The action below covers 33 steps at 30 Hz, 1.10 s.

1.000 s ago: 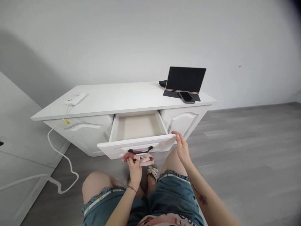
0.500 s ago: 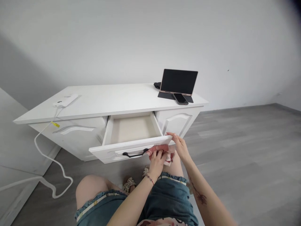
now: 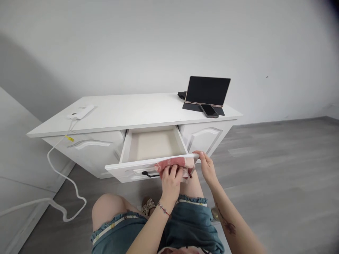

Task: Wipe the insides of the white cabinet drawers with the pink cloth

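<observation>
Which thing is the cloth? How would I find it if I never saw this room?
Look at the white cabinet against the wall, then at its open drawer in the middle. On the drawer's front edge, above the black handle, the left hand presses the cloth. It is the only red and pink thing there; everything around it is white.
</observation>
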{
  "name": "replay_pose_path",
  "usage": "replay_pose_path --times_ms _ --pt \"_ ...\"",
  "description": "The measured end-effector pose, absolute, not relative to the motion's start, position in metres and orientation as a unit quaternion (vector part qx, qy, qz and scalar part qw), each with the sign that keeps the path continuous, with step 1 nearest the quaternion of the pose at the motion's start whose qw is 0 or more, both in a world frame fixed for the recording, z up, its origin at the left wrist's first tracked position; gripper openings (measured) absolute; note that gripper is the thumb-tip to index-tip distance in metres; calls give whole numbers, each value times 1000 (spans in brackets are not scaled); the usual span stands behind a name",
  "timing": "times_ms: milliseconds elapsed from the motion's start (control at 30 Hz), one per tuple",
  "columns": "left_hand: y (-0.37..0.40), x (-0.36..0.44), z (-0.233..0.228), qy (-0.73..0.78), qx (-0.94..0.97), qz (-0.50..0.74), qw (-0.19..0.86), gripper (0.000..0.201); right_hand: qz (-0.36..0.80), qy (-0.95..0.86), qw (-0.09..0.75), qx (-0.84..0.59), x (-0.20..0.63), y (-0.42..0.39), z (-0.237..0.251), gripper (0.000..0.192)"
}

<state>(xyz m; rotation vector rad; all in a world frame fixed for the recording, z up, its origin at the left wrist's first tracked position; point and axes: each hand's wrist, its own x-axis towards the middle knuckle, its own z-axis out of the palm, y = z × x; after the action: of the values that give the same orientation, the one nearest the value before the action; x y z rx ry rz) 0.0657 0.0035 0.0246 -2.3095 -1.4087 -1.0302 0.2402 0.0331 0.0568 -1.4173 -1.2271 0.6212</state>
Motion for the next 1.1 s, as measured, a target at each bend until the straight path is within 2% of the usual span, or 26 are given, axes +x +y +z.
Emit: replay_pose_path --times_ms 333,633,1100 --pt "0 -7 18 -568 -718 -360 178 33 240 -522 553 -604 235 32 54 46" --pt "3 -62 1 -634 -649 -371 200 25 234 -503 575 -602 231 33 51 45" --pt "0 -96 -40 -707 -602 -342 147 27 228 -494 581 -606 229 34 47 44"
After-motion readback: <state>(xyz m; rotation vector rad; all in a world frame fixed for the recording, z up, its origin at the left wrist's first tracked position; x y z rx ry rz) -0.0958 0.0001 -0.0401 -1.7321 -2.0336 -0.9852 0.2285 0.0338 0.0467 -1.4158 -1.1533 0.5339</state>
